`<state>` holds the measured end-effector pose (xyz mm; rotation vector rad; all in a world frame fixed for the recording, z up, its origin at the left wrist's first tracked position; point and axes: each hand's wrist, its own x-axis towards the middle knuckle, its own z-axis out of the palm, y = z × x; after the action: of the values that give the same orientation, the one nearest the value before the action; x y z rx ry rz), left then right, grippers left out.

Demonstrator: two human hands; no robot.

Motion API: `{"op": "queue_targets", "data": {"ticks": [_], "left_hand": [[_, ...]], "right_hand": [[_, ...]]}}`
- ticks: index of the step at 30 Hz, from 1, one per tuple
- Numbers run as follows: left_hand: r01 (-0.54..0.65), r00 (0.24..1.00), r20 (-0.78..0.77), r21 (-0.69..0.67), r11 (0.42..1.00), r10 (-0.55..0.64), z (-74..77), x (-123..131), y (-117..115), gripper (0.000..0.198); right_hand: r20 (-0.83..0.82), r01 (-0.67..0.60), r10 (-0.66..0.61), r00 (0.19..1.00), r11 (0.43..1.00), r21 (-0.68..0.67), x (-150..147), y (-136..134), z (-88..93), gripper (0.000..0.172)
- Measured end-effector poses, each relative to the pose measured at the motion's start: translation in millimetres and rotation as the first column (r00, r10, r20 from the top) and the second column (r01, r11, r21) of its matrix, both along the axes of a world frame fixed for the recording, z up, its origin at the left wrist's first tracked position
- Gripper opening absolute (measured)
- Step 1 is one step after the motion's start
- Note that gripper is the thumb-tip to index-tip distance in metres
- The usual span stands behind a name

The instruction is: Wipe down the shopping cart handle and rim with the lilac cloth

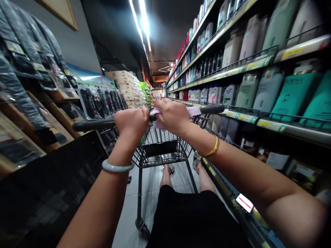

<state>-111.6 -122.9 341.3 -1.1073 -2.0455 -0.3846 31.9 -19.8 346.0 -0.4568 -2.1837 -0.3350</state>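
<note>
Shop shelves point(269, 124) run down the right of a narrow aisle in the head view, stacked with bottles point(267, 90) in white, grey and teal. A rack point(103, 101) of dark hanging packets stands on the left, under strip lights point(141, 20) on a dark ceiling. A wire cart point(160, 146) stands on the pale floor point(152, 186) straight ahead, its black handle point(90, 124) crossing the picture at chest height. The left hand point(131, 122) is clenched round the handle near its middle, with a pale bracelet point(117, 167) on that wrist. Just beside it, almost touching, the right hand point(172, 115) is closed over a pale purple cloth point(193, 111) pressed against the handle. The cloth's end sticks out to the right along the bar. A gold bangle point(213, 148) sits on the right wrist.
</note>
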Motion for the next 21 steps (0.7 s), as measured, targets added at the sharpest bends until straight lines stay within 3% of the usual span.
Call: {"op": "queue_targets", "data": {"ticks": [4,9,11,13,16,19,21], "left_hand": [[0.048,0.998,-0.022,-0.147,0.988,-0.052,10.4,-4,-9,0.087],[0.161,0.985,-0.013,-0.261,0.952,-0.17,35.7,-30,-24,0.068],[0.105,0.993,-0.02,-0.246,0.964,-0.114,47.0,-55,-30,0.07],[-0.049,0.999,0.005,-0.277,0.96,0.053,55.0,-84,-36,0.091],[-0.151,0.958,0.19,-0.302,0.941,0.215,56.7,-115,-44,0.109],[-0.174,0.926,0.28,-0.276,0.945,0.252,50.0,-121,-44,0.1],[-0.124,0.939,0.291,-0.21,0.97,0.183,44.8,-118,-40,0.091]], "right_hand": [[0.082,-0.05,0.052,0.995,0.998,-0.034,6,18,8.7,0.036],[0.079,0.119,-0.106,0.991,0.974,-0.191,32,60,22.5,0.039],[0.073,0.132,-0.121,0.99,0.975,-0.18,35,70,23.8,0.039],[0.065,0.113,-0.104,0.992,0.982,-0.151,37,78,24.1,0.038],[0.104,0.143,-0.127,0.986,0.974,-0.173,35,85,26.8,0.043],[0.168,0.208,-0.173,0.97,0.953,-0.219,22,79,30.1,0.052],[0.162,0.179,-0.144,0.976,0.958,-0.225,4,63,27.4,0.045]]}}
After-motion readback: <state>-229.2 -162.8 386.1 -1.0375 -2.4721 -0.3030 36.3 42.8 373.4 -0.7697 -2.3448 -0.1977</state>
